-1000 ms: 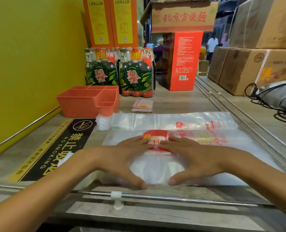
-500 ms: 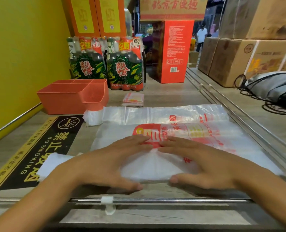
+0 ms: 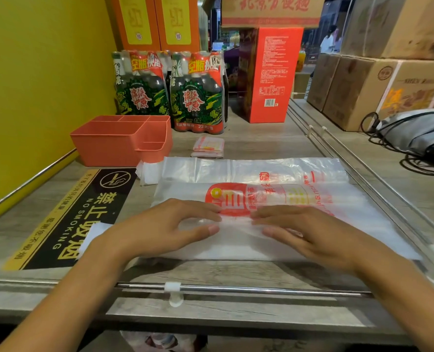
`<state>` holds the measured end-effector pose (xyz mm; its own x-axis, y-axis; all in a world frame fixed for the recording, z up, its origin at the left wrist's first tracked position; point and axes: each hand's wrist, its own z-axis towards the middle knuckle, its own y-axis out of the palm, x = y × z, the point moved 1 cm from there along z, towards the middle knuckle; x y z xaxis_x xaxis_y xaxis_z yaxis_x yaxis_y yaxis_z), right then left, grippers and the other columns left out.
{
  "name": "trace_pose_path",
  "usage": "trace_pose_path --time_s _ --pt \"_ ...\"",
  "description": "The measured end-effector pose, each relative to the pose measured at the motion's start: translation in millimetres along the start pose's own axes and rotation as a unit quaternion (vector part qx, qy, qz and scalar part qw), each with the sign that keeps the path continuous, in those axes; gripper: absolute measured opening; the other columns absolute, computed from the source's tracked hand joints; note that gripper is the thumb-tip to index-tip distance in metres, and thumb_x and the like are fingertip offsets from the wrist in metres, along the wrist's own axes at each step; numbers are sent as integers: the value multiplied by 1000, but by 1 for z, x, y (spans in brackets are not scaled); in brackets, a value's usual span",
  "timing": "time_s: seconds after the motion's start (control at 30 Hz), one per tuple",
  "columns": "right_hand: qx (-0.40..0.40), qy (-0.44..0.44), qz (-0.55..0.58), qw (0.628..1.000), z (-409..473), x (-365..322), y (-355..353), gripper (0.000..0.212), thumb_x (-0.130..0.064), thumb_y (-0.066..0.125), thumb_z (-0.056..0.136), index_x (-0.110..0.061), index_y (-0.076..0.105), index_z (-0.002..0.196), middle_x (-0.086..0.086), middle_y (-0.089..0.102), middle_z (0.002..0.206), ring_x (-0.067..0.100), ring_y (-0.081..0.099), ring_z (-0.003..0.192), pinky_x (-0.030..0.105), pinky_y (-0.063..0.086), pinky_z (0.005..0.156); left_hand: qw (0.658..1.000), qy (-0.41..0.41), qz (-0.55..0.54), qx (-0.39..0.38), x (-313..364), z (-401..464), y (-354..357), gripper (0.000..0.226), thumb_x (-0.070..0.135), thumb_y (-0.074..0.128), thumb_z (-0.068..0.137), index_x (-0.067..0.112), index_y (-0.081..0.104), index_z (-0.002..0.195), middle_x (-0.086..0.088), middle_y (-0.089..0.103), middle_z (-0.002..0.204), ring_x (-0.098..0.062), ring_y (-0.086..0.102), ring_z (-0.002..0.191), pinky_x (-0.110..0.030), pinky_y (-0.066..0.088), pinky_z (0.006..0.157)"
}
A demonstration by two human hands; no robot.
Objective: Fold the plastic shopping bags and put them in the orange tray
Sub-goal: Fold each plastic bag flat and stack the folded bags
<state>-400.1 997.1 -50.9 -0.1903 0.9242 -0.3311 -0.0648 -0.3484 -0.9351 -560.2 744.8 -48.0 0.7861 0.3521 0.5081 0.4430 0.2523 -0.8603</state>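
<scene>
A clear plastic shopping bag (image 3: 274,184) with red print lies flat across the wooden shelf, its near half folded over lengthwise. My left hand (image 3: 165,227) and my right hand (image 3: 309,232) both press flat on the near folded edge, fingertips almost meeting at the red logo, fingers spread and gripping nothing. The orange tray (image 3: 109,146), divided into compartments, stands at the back left, apart from the bag. A small folded bag (image 3: 208,147) lies on the shelf just right of the tray.
Two shrink-wrapped bottle packs (image 3: 170,92) and a red carton (image 3: 269,74) stand behind. A no-smoking sign (image 3: 78,214) lies at left by the yellow wall. A metal rail (image 3: 236,289) runs along the front edge. Cardboard boxes (image 3: 378,90) and a grey bag with cords (image 3: 419,133) sit at right.
Both hands have slid slightly toward me along the fold, thumbs drawn in closer to the fingers. The view has tilted down and closer to the bag.
</scene>
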Motion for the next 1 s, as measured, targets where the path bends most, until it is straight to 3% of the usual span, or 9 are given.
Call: trace_pose_path --time_s 0.13,0.27,0.4,0.5,0.63,0.73,0.83,0.9,1.0 --pt "3 18 5 1000 0 -5 -1 50 -56 29 105 -33 60 137 -21 61 136 -1 56 122 28 45 105 999 6 -38 15 12 -5 -4 51 72 59 83 54 58 130 39 50 138 15 41 131 -33 33 117" --pt "28 36 -34 998 1 -8 -2 56 -60 24 102 -30 67 122 -13 71 117 9 65 102 36 51 89 999 11 17 40 24 -3 -3 59 73 61 82 56 49 137 38 48 139 14 41 132 -29 35 115" --pt "64 30 -31 997 0 -9 -10 43 -56 30 103 -33 66 95 -11 68 85 7 57 72 37 48 71 989 28 143 26 22 6 2 44 35 57 100 46 50 142 20 63 133 -2 59 115 -36 49 98" --pt "59 32 -42 997 -9 -5 -19 30 -44 51 101 -33 70 121 -14 72 113 1 64 89 30 54 83 986 28 157 56 26 3 -7 38 23 53 104 38 57 138 12 71 117 -4 62 96 -35 51 87" --pt "49 28 -98 994 -32 14 -31 39 -38 57 98 -45 58 136 -21 60 138 4 60 119 31 52 100 986 39 143 75 23 -14 -23 28 24 56 102 31 64 128 14 72 113 -4 64 101 -37 53 86" --pt "60 21 -95 994 -49 20 -45 33 -41 57 96 -46 63 128 -30 60 131 -5 58 115 15 47 97 986 36 148 70 21 -26 -35 28 20 58 101 27 67 126 28 66 108 19 58 90 -9 46 79" --pt "74 14 -70 995 -64 15 -57 26 -41 58 92 -52 62 115 -54 53 108 -16 58 103 -2 38 83 990 19 120 65 15 -39 -47 32 16 62 98 33 67 125 33 64 107 18 61 91 -10 51 79" --pt "85 19 -55 995 -70 21 -63 25 -38 59 92 -45 68 114 -52 57 106 -23 58 94 -1 40 81 991 11 109 72 10 -46 -55 38 12 66 95 36 67 124 29 68 111 13 63 100 -12 53 83" --pt "93 42 -36 994 -71 34 -73 27 -27 66 94 -37 69 119 -39 68 95 -16 65 88 7 48 84 994 -14 61 90 8 -50 -66 40 6 68 92 34 68 121 21 74 104 9 67 98 -8 51 82"
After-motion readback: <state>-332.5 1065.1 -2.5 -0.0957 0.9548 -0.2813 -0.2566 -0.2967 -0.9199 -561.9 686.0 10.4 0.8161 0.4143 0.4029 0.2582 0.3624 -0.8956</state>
